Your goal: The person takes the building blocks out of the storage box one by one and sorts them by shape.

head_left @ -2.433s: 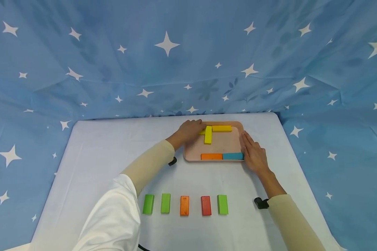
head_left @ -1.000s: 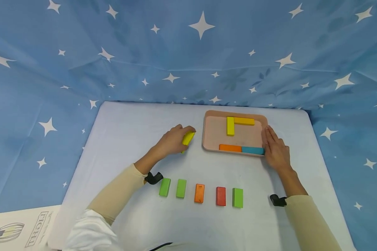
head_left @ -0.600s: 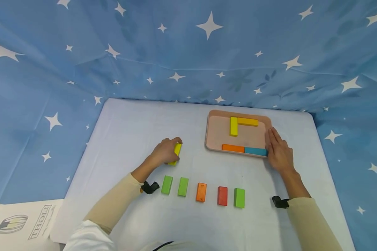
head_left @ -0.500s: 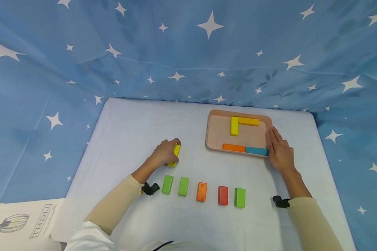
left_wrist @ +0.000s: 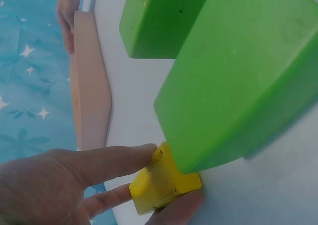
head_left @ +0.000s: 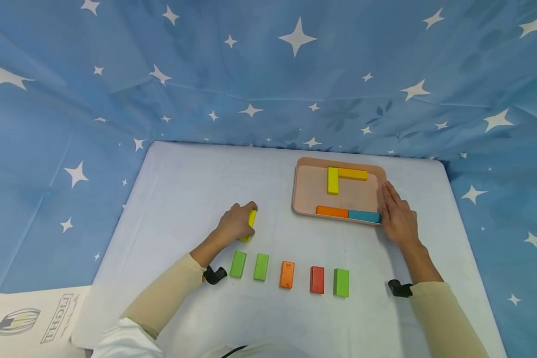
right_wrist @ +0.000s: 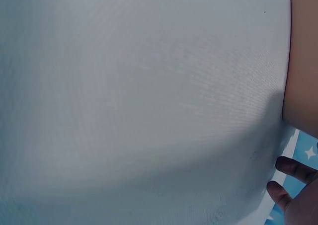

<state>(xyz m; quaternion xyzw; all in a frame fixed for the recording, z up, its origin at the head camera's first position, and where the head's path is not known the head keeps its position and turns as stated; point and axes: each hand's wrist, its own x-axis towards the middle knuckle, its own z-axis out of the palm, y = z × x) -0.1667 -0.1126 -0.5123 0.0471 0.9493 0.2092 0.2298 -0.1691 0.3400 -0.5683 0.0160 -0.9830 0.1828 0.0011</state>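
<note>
Table: six loose blocks, four in tray.

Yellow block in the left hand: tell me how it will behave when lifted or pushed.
The yellow block looks rigid, with flat faces and square edges, so it should slide, not roll. The left hand pinches it between thumb and fingers, so it is probably light. Its matte, slightly scuffed surface suggests it is not slippery.

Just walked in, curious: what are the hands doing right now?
Left hand grips yellow block on the table. Right hand flat against tray edge. Row of blocks near, nothing in the way.
</note>
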